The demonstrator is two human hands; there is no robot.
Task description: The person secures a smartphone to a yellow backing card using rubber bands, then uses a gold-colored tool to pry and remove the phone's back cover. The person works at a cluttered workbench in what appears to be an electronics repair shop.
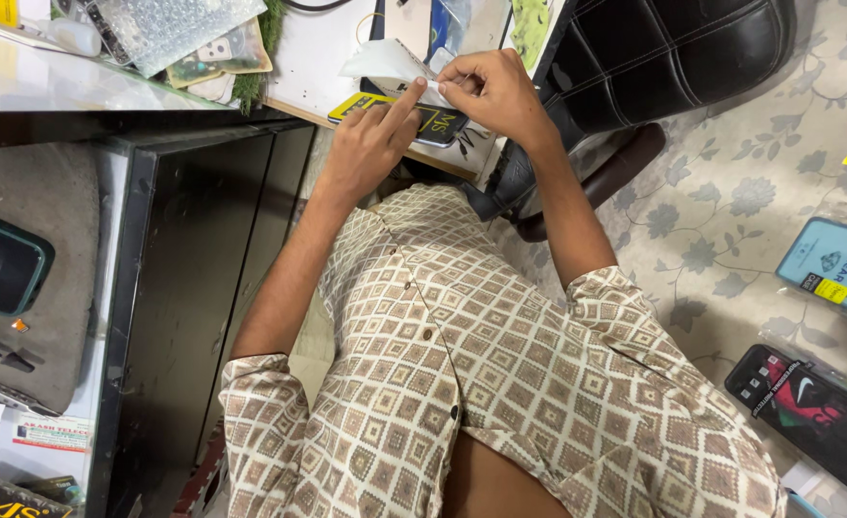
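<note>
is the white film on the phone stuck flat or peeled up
Peeled up: the film curls above the phone, pinched by the right hand, while the left hand presses a finger on the phone.

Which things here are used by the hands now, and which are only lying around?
In use: left hand; right hand; white peel-off film; dark phone; yellow-edged packet.

Lying about: bubble wrap; black chair; blue packet; black phone case; teal phone case.
</note>
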